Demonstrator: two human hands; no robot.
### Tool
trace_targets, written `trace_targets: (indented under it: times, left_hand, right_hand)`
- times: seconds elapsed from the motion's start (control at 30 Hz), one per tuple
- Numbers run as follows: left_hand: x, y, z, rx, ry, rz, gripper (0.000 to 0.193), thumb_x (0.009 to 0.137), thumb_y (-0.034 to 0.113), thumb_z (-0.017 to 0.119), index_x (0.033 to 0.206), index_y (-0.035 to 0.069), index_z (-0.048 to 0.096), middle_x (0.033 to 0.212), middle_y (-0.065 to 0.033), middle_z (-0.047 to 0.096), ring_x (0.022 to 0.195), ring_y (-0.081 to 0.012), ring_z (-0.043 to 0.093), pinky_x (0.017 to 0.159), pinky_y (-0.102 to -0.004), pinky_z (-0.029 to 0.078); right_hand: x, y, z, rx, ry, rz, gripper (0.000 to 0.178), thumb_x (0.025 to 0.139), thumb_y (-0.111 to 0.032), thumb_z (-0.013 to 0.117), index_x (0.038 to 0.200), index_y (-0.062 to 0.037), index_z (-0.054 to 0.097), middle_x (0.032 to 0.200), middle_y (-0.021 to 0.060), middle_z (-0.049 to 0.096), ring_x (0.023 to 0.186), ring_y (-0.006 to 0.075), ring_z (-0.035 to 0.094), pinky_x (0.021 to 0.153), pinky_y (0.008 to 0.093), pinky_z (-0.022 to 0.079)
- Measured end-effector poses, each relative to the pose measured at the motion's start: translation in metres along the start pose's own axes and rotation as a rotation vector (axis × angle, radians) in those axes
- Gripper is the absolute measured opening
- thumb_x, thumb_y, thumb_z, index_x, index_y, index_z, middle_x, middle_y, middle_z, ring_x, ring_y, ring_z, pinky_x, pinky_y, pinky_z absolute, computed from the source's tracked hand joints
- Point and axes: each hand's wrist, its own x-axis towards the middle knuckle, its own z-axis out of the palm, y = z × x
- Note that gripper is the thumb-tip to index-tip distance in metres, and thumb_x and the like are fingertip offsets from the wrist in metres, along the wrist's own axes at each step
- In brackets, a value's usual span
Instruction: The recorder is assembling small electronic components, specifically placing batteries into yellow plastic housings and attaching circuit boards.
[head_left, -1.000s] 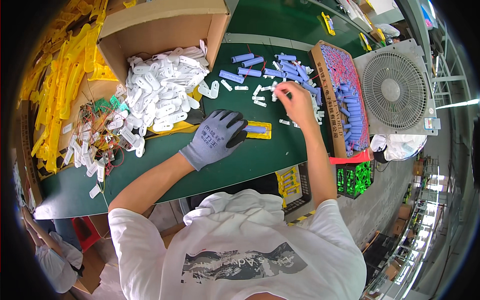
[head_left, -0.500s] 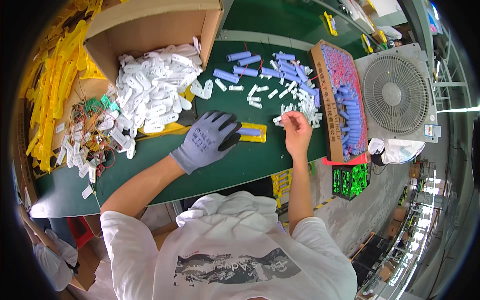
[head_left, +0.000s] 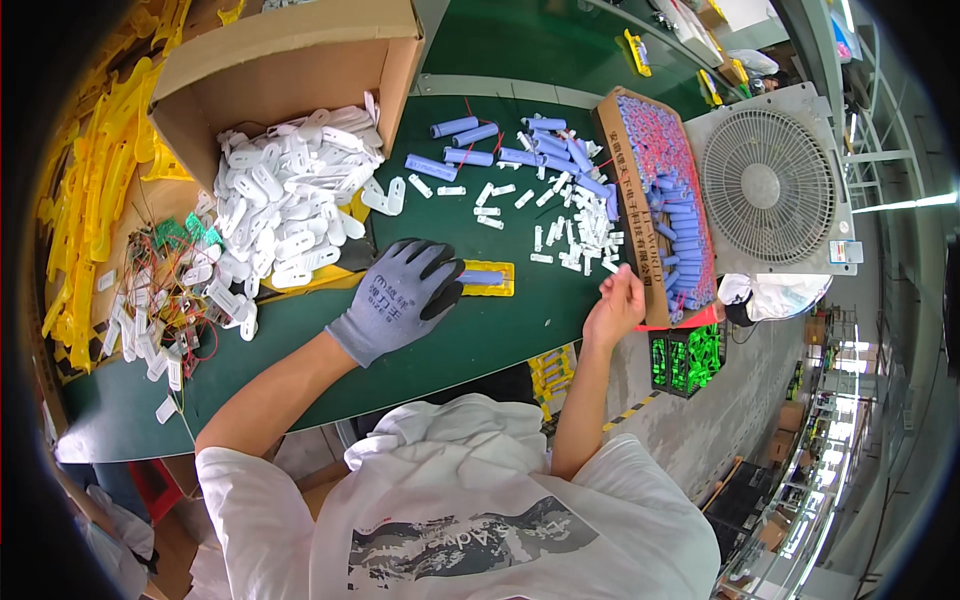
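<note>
My left hand (head_left: 405,300), in a grey glove with dark fingertips, lies with its fingers curled over the left end of a yellow plastic casing (head_left: 503,291). A blue-purple cylindrical battery cell (head_left: 484,278) sits inside that casing, partly covered by the fingers. My bare right hand (head_left: 617,308) is raised near the table's front edge, its fingers closed in a pinch. At its fingertips shows a small white plastic piece (head_left: 610,266). Just beyond that hand spreads a pile of similar white pieces (head_left: 580,232), with loose battery cells (head_left: 548,157) farther back.
A cardboard box (head_left: 285,50) spills white plastic parts (head_left: 290,200) at the left. Wired parts (head_left: 165,330) and yellow casings (head_left: 100,200) lie farther left. At the right stand a carton (head_left: 630,190) of battery cells and a fan (head_left: 765,185).
My right hand has moved right and nearer to me, away from the middle of the white pieces. My left hand stays on the yellow casing. The whole view has shifted slightly.
</note>
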Motion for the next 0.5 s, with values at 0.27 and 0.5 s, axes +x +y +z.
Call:
trace_targets:
  times: [0.27,0.5]
  left_hand:
    - [0.002,0.0,-0.002,-0.035,-0.028,-0.012,0.033,0.078,0.018,0.071,0.108,0.007,0.062,0.114,-0.0136,0.059,0.102,-0.0316,0.057,0.088,-0.0418,0.047]
    - [0.003,0.0,-0.003,-0.039,-0.026,-0.009,0.033,0.079,0.019,0.07,0.108,0.007,0.061,0.112,-0.0134,0.059,0.1,-0.0309,0.058,0.087,-0.0414,0.047]
  right_hand:
    - [-0.038,-0.028,0.009,-0.286,-0.537,0.091,0.011,0.09,-0.006,0.065,0.098,0.0025,0.067,0.085,0.0055,0.065,0.075,0.0093,0.061,0.067,0.0229,0.051]
    - [-0.028,-0.036,0.041,-0.475,-1.005,-0.346,0.011,0.081,0.003,0.07,0.092,0.0024,0.07,0.093,0.0106,0.07,0.078,0.0135,0.066,0.069,0.0245,0.052]
